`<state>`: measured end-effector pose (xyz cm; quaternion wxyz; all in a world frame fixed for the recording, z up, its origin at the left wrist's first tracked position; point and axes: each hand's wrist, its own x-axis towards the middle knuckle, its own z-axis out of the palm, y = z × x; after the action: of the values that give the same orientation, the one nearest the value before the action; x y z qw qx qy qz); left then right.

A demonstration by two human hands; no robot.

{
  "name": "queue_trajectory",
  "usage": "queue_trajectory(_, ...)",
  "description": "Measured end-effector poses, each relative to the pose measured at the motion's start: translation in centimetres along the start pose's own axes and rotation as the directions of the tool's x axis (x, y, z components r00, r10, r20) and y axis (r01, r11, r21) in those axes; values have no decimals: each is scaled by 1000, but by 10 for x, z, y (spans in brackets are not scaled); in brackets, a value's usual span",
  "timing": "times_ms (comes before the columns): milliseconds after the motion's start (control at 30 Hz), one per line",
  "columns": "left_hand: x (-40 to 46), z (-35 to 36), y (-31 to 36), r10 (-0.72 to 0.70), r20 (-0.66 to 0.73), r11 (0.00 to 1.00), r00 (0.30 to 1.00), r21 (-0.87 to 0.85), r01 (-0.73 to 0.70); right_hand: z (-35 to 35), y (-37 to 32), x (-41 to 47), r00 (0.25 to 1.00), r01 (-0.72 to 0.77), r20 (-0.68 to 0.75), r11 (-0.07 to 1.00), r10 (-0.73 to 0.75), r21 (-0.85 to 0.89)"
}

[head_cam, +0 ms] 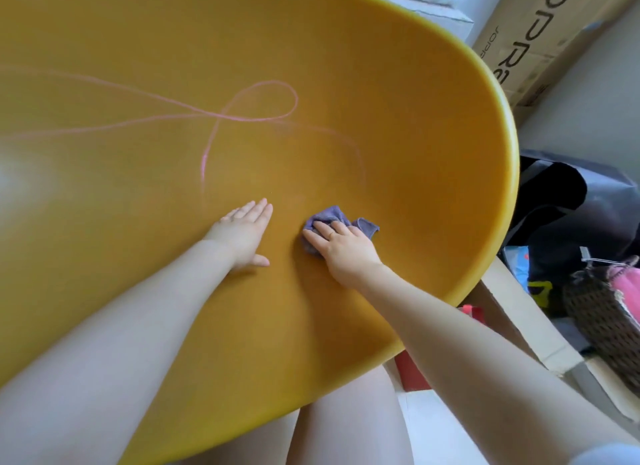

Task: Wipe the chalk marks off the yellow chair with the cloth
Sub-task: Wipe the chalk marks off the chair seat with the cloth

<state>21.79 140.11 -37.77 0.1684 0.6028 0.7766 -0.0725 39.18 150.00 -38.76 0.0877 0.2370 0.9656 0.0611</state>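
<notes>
Big yellow chair (398, 94) filling most of the view, seat tipped toward the camera. Pink chalk marks (258, 101) looping across the middle of the seat, with long thin lines running off to the left and a fainter curve to the right. Left hand (242, 232) lying flat on the seat, fingers spread a little, holding nothing. Right hand (346, 248) just beside it, pressing down on a crumpled purple cloth (332, 217), fingers bent over the top. Cloth touching the seat below the chalk loop, not on the lines. Two bare arms reaching in from the bottom. Cardboard box (540, 45) at top right, brown woven basket (602, 315) at far right.
</notes>
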Motion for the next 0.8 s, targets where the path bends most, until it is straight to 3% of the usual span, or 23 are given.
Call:
queue_trajectory(200, 23, -11, -18, -19, -25, 999, 1000, 35, 20, -37, 71, 22, 929, -354, -143, 932, 340, -78)
queue_trajectory(300, 40, -15, -29, -11, -15, 980, 1000, 197, 14, -46, 81, 29, 866, -467, -237, 882, 441, -63)
queue_trajectory(367, 52, -20, -36, 22, -15, 955, 1000, 296, -16, -38, 69, 33, 852, -477, -243, 879, 464, 5)
queue_trajectory(533, 80, -32, -39, 117, 40, 907, 992, 402, -123, 7, -1, 52, 929, -328, -136, 937, 343, 122)
queue_trajectory(700, 90, -31, -45, 162, 70, 914, 984, 365, -176, 4, 9, 54, 960, -248, -140, 968, 242, -31)
queue_trajectory(800, 91, -29, -51, 186, 63, 928, 981, 316, -196, -17, 41, 55, 935, -337, -154, 935, 319, -108)
